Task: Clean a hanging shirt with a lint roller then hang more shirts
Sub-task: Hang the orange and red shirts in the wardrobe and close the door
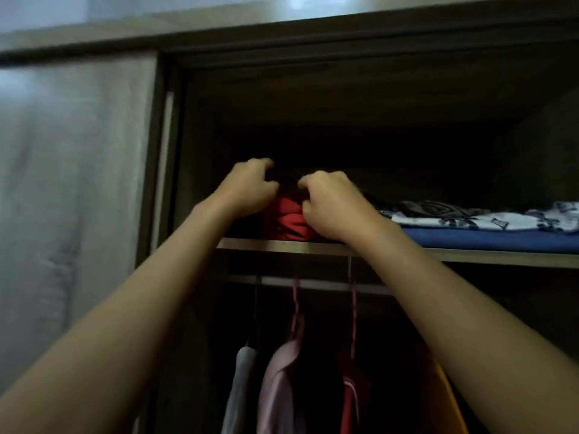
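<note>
A folded red garment (289, 219) on the wardrobe shelf (470, 256) is pinched by the curled left hand (249, 187) and right hand (332, 205); shirts (279, 383) are hung below that shelf.

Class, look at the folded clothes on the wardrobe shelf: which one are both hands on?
The red garment at the shelf's left end, between the left hand and right hand. The patterned cloth and blue cloth lie untouched.

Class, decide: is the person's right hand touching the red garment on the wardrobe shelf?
Touching. The head view shows the right hand with its curled fingers pressed into the folded red garment, no gap between them.
</note>
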Motion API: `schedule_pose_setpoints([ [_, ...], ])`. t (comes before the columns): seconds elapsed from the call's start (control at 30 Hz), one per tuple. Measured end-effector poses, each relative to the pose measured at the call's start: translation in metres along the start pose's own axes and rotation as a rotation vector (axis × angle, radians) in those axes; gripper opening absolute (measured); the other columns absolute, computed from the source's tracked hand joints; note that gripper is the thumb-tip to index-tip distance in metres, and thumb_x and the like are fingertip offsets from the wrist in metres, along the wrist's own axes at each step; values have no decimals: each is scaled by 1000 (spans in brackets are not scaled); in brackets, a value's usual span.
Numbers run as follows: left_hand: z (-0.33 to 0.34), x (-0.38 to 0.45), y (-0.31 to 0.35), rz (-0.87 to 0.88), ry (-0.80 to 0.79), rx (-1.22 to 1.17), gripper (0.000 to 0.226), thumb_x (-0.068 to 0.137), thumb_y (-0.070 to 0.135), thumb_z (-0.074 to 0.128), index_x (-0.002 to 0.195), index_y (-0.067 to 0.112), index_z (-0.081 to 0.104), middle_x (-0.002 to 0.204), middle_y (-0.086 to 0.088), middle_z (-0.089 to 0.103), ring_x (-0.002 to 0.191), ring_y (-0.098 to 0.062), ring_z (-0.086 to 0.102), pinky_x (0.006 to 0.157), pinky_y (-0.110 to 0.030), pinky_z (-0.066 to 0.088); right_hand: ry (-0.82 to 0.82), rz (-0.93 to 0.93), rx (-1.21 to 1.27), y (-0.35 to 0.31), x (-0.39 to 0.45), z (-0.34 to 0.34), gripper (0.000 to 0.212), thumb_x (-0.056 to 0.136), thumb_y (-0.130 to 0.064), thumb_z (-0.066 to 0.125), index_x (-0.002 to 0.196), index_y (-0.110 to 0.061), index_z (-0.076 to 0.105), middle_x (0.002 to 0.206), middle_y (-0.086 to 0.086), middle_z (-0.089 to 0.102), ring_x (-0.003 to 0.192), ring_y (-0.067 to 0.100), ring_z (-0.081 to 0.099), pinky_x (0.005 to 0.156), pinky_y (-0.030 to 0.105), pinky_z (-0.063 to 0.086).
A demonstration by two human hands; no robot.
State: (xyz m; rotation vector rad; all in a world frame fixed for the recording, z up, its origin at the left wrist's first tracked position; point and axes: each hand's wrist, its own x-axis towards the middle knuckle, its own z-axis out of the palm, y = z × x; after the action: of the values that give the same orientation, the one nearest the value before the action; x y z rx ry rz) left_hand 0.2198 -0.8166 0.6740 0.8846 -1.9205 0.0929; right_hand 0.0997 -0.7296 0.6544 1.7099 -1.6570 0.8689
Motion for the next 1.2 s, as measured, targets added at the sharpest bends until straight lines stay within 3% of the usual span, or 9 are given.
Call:
schedule_pose_setpoints([
  [0.1, 8, 6, -14, -108, -335, -26, 51, 88, 18, 60, 137, 15, 48, 131, -10, 57, 114, -23, 57, 96, -33, 46, -231, 150, -35, 3, 17, 22, 48, 85, -40, 59, 117, -5, 60, 117, 19, 63, 103, 35, 61, 76, 30, 45],
  [0.17, 10, -2, -22, -112, -464, 5, 41, 89, 11, 52, 130, 12, 55, 125, -8, 61, 112, -22, 57, 100, -34, 43, -238, 194, -40, 4, 16, 33, 58, 82, -53, 57, 115, -5, 61, 117, 21, 62, 103, 36, 58, 77, 31, 41],
  [0.37, -21, -30, -41, -74, -425, -117, 44, 86, 0, 49, 127, 14, 58, 121, -8, 64, 111, -21, 59, 101, -35, 46, -195, 130, -55, -12, 9, 20, 62, 65, -76, 58, 88, -18, 56, 99, 10, 62, 90, 29, 56, 72, 31, 40],
  [0.47, -35, -46, -44, -14, -493, -181, 53, 84, 8, 64, 133, 21, 48, 116, -4, 61, 99, -18, 62, 85, -28, 51, -246, 70, -133, -16, -2, 16, 84, 57, -88, 54, 104, -19, 57, 111, 6, 62, 109, 30, 53, 93, 45, 39],
  [0.63, -39, -66, -50, 176, -281, -193, 63, 71, 28, 82, 123, 23, 48, 126, -5, 43, 105, -16, 51, 91, -28, 47, -127, -26, -95, -22, -19, 13, 67, 70, -58, 68, 122, -23, 45, 122, 5, 58, 117, 32, 51, 96, 49, 35],
  [0.83, -68, -101, -46, 303, -326, -439, 53, 69, 30, 82, 112, 18, 53, 106, 1, 63, 96, -15, 63, 86, -37, 54, -22, -75, 335, -34, -62, 2, 63, 65, -43, 69, 125, -32, 52, 108, -3, 66, 100, 19, 63, 88, 37, 49],
  [0.9, -71, -121, -46, 309, -327, -506, 46, 75, 24, 79, 113, 18, 53, 107, 0, 63, 97, -14, 63, 86, -34, 55, -51, -56, 537, -38, -83, 9, 67, 61, -42, 66, 126, -37, 52, 108, -6, 68, 99, 15, 65, 89, 38, 51],
  [1.03, -55, -174, -55, 236, -333, -585, 47, 71, 45, 76, 111, 28, 58, 105, 8, 66, 98, -6, 65, 86, -29, 54, -57, -25, 883, -54, -140, 50, 63, 64, -30, 67, 125, -22, 57, 117, -4, 68, 108, 11, 63, 99, 36, 48],
  [1.2, -24, -249, -77, 61, -475, -815, 32, 86, 30, 66, 114, 16, 59, 109, 0, 67, 101, -6, 63, 85, -17, 49, -37, 162, 780, -73, -216, 77, 44, 67, -14, 72, 101, -34, 54, 98, -18, 62, 92, -10, 60, 82, 12, 42],
])
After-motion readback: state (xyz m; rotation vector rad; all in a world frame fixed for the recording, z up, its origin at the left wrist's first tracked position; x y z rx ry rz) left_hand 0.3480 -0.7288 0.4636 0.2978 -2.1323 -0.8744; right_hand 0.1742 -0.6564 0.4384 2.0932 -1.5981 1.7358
